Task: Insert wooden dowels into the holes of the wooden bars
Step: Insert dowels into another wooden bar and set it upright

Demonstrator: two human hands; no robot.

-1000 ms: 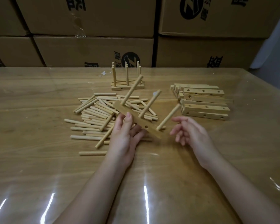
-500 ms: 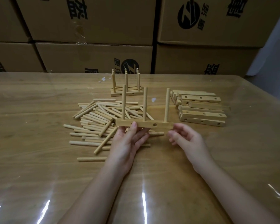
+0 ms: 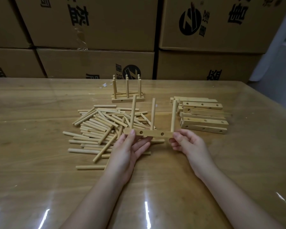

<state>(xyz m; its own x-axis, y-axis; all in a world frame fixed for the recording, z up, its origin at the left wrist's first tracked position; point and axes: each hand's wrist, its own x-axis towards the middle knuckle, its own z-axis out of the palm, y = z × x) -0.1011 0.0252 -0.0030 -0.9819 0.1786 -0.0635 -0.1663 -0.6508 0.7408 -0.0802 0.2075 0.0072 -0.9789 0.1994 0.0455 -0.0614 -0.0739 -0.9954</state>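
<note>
— What does the person wear?
— Nothing shows but skin: the left hand [image 3: 127,151] and the right hand [image 3: 188,144] are bare, and so are the forearms [image 3: 92,195] behind the wrists.
— And the fingers?
— Slim. The left thumb's nail [image 3: 132,131], at its tip, is short and plain.

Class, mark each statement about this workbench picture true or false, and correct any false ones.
1. The pale wooden bar held by both hands carries three upright round wooden dowels. True.
2. The left hand touches nothing. False: it holds the bar's left end.
3. The right hand grips the bar's right end. True.
4. The stack of drilled wooden bars lies left of the loose dowel pile. False: it lies to its right.
</note>
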